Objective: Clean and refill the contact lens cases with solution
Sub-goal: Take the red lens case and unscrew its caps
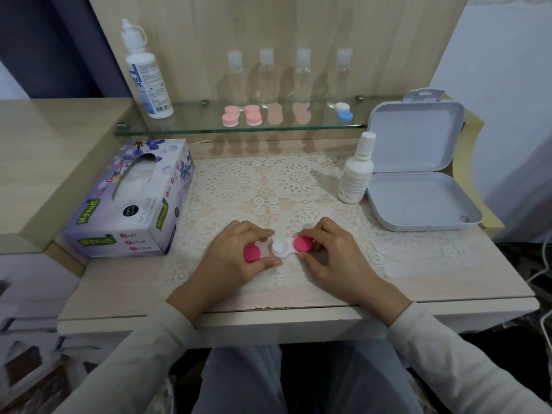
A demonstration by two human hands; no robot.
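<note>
A white contact lens case [282, 247] lies on the lace mat near the table's front edge. Its left well is uncapped and shows white. My left hand [239, 258] holds a loose hot-pink cap [252, 253] between thumb and fingers, just left of that well. My right hand [331, 255] grips the hot-pink cap [303, 244] that sits on the case's right well. A small white solution bottle [357, 171] stands upright at the right of the mat. A large solution bottle [146, 70] stands on the glass shelf at the left.
A tissue box [131, 201] lies at the left of the table. An open grey plastic box [418, 174] sits at the right. On the glass shelf [239, 130] stand several clear bottles [268, 76], several pink lens cases [242, 115] and a blue-and-white case [343, 112].
</note>
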